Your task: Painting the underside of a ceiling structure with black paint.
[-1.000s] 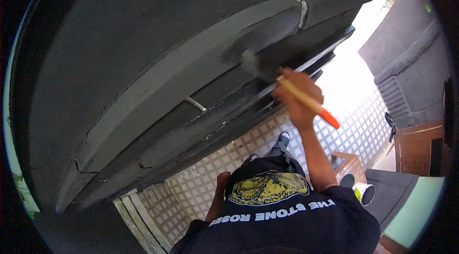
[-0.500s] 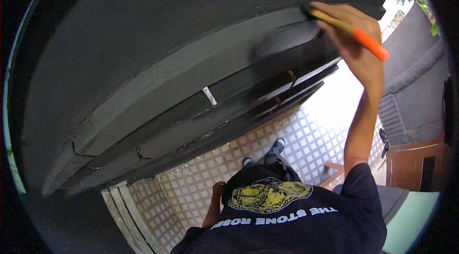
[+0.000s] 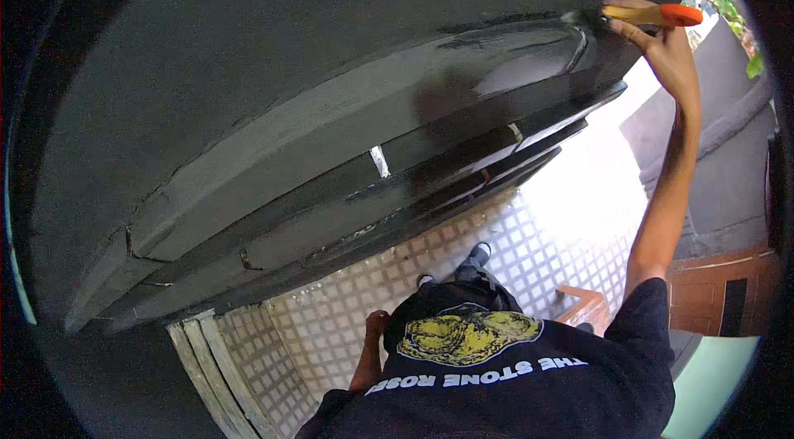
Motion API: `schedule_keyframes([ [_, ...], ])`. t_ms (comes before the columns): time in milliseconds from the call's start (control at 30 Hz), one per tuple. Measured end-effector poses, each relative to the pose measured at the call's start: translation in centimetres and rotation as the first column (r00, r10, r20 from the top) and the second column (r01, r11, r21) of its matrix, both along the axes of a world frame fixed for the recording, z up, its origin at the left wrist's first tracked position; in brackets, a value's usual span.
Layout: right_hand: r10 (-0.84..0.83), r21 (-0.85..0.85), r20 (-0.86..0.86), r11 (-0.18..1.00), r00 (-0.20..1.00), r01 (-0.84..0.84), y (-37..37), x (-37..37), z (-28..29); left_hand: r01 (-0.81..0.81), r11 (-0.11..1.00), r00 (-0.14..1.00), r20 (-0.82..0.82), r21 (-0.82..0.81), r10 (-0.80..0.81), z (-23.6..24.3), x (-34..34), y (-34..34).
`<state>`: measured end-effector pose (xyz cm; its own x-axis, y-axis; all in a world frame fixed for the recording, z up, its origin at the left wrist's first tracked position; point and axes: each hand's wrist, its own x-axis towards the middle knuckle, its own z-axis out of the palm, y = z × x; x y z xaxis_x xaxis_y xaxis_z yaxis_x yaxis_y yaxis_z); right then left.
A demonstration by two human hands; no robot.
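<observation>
My right hand (image 3: 662, 46) is raised at the upper right, its fingers closed round a paintbrush (image 3: 641, 15) with a wooden handle and an orange end. The dark bristles touch the upper edge of a long curved grey ledge (image 3: 331, 96) on the dark wall (image 3: 207, 42). Wet, glossy dark paint (image 3: 488, 30) lies along that edge and around the ledge's right end; farther left the surface looks matt and lighter grey. Down beside my waist hangs my left hand (image 3: 378, 324), small in view, with its fingers mostly hidden.
More dark ledges (image 3: 447, 166) step down below, with a pale bare patch (image 3: 380, 161) between them. Underfoot is a checkered tile floor (image 3: 331, 307). A brown wooden piece (image 3: 583, 303) stands to the right, near a brown door (image 3: 719, 294). Pale stepped edges (image 3: 219, 373) lie lower left.
My right hand has moved right along the ledge with the paintbrush, whose handle now lies nearly level. More glossy paint shows on the upper edge and right end. My left hand stays at my side.
</observation>
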<state>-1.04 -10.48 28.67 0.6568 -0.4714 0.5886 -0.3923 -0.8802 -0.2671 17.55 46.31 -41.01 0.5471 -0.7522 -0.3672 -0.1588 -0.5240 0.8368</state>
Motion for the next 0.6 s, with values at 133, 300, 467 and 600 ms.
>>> schedule_keyframes([
  [133,0.189,0.207,0.165,0.953,0.968,-0.221,4.9,3.2,-0.7,-0.144,0.989,0.958,-0.247,0.023,0.145,-4.3,1.3,4.2],
  [300,0.396,0.11,0.195,0.9,0.897,-0.421,12.7,8.4,-0.2,0.189,0.916,0.952,0.163,0.354,-0.26,-2.7,2.8,1.6],
  [467,-0.165,0.176,0.046,0.972,0.985,0.155,1.1,3.6,-0.6,0.312,0.901,0.827,0.381,0.302,-0.415,0.3,3.5,0.0],
  [600,-0.368,-0.025,0.146,0.927,0.918,0.375,2.0,1.3,1.1,0.143,0.976,0.943,0.275,0.165,-0.185,-4.5,3.0,2.9],
])
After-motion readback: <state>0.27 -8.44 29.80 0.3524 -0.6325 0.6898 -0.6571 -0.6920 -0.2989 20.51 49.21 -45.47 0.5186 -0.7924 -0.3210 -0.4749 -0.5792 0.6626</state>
